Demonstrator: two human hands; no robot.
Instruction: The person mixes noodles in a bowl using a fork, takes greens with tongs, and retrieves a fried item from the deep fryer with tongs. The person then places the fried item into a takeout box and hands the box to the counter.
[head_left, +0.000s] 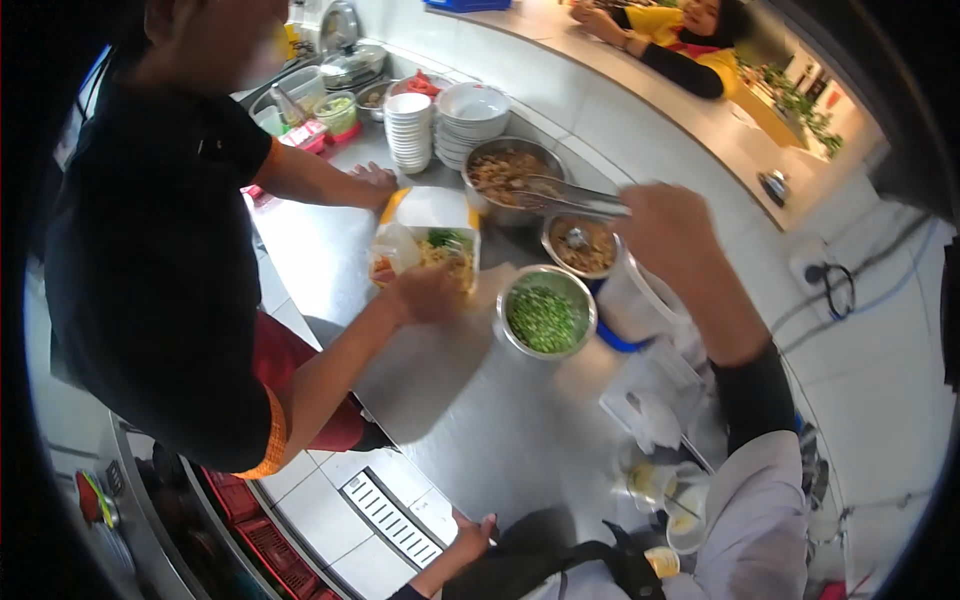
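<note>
Your right hand (665, 225) is raised over the far side of the steel table (440, 400), its fingers closed around the handle end of the metal tongs (580, 198). The hand is a little blurred, so you cannot tell how each finger lies. The tongs point left, their tips over the large metal bowl (478, 203) of brown chopped food (500, 168); you cannot tell whether they grip anything.

Your left hand (465, 543) is low at the near edge of the table, well apart from the bowls. Its thumb sticks up, but you cannot tell whether the fingers pinch anything.

Just below the large bowl sits a smaller metal bowl (550, 250) of brown food with a spoon (577, 238) in it. Nearer you is the metal bowl of chopped greens (543, 315), with a white tub (640, 300) to its right.

On the left, a co-worker in a black shirt (150, 270) leans over an open takeaway box (425, 208) holding noodles (450, 265) and leafy greens (445, 238). One of the co-worker's hands (425, 295) is at the box's near side, fingers bent down toward the food; the other rests on the table behind it. Stacked small white bowls (408, 135) and stacked wider white bowls (472, 105) stand beyond the box. Another person (690, 55) leans on the counter (600, 70) past the wall.
</note>
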